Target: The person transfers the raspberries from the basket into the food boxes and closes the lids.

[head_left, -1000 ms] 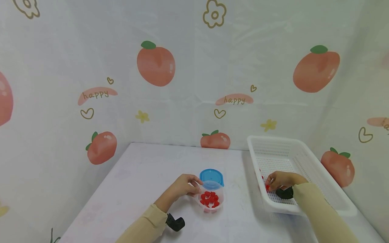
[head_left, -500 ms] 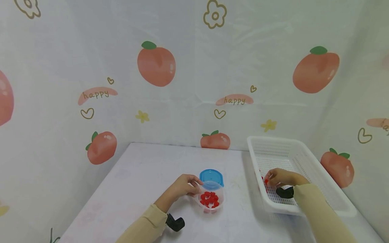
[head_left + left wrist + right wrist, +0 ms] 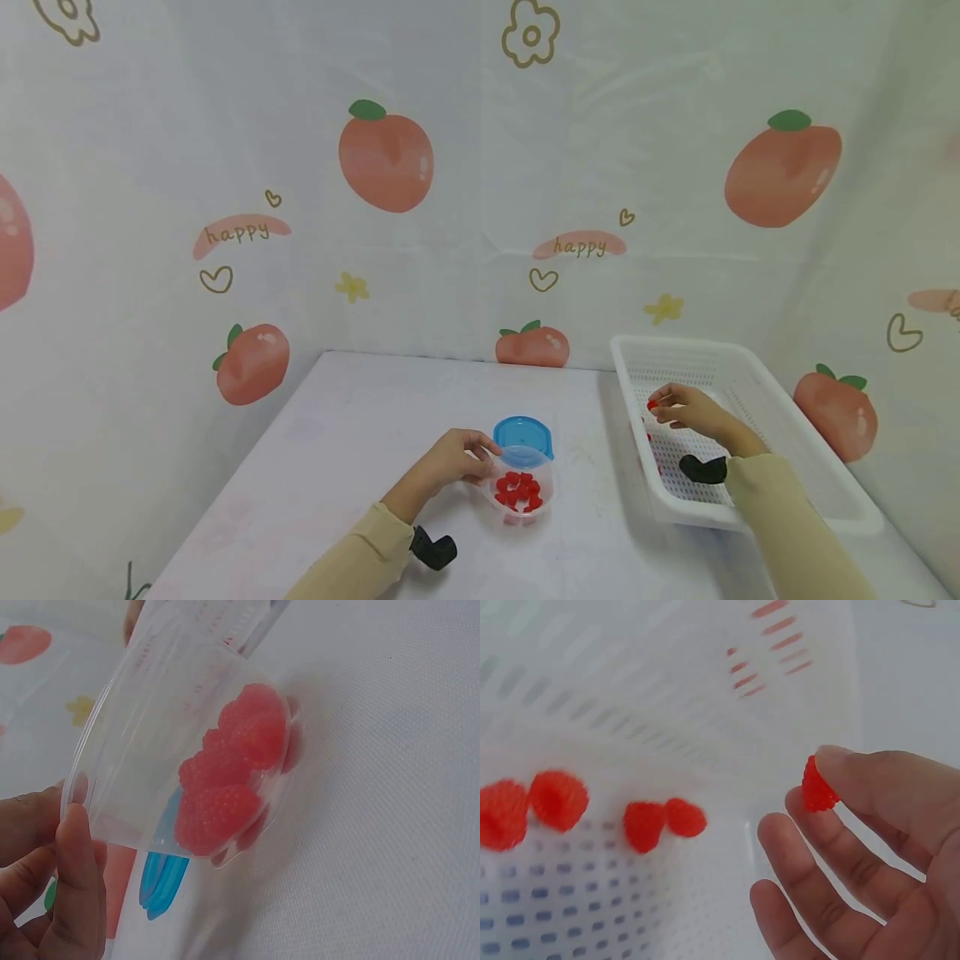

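The right grip (image 3: 693, 408) pinches one raspberry (image 3: 819, 784) (bright red) over the white basket (image 3: 678, 342); the left grip (image 3: 453, 458) pinches the rim of a clear cup (image 3: 131, 772) of raspberries (image 3: 225, 765) on the counter (image 3: 390, 408).

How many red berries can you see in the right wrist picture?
5: one berry pinched in the right hand, and four in the white basket: two berries at the left and two berries nearer the hand. Others may be hidden or outside the picture.
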Demonstrator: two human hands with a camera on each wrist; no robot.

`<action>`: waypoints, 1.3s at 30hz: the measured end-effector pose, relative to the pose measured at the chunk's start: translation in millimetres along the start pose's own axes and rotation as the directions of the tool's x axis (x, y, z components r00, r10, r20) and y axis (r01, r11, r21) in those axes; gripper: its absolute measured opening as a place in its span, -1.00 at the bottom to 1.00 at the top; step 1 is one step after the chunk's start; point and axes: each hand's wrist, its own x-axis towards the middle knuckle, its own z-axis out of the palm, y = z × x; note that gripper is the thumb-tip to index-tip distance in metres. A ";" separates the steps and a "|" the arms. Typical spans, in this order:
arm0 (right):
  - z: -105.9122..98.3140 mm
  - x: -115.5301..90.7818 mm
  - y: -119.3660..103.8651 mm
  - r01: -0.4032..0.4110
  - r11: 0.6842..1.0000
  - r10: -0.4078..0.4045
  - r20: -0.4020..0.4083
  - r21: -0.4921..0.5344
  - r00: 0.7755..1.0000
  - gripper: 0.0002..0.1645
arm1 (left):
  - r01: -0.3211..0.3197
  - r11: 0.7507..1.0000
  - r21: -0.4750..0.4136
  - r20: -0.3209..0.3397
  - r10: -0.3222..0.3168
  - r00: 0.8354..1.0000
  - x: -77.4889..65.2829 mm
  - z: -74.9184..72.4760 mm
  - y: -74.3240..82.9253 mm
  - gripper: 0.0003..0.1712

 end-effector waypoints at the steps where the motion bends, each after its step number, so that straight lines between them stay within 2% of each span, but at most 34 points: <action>1: -0.7 -0.4 -2.4 0.011 1.000 -0.011 -0.019 -0.003 1.000 -0.62 | -0.001 1.000 0.001 0.000 0.001 1.000 0.1 0.1 0.2 -0.73; 5: -2.4 -2.5 -11.8 0.044 0.999 -0.045 -0.094 -0.021 0.995 -0.59 | -0.007 1.000 0.002 0.005 0.007 1.000 0.6 0.1 0.5 -0.73; 10: -1.4 -3.5 -22.2 0.083 0.997 -0.083 -0.194 -0.011 0.977 -0.53 | -0.009 1.000 0.000 0.009 0.009 1.000 1.4 -0.1 0.2 -0.73; 16: 6.5 -4.5 -36.8 0.180 0.981 -0.151 -0.306 0.069 0.940 -0.51 | -0.010 1.000 0.006 0.005 0.010 1.000 1.3 -0.1 0.1 -0.73; 22: 21.8 -4.8 -55.6 0.278 0.950 -0.205 -0.389 0.140 0.898 -0.52 | -0.012 1.000 0.004 0.005 0.012 1.000 0.8 -0.4 0.0 -0.74; 28: 40.6 -5.3 -73.5 0.358 0.920 -0.268 -0.409 0.161 0.872 -0.59 | -0.009 1.000 -0.003 0.006 0.009 1.000 0.3 -0.9 0.1 -0.74; 35: 62.0 -6.2 -89.1 0.419 0.880 -0.320 -0.375 0.221 0.870 -0.62 | -0.003 1.000 -0.004 0.010 0.003 1.000 -0.5 -1.2 0.3 -0.73; 39: 75.0 -7.4 -97.4 0.427 0.873 -0.331 -0.357 0.235 0.873 -0.61 | -0.005 1.000 -0.005 0.009 0.005 1.000 -0.6 -1.1 0.3 -0.74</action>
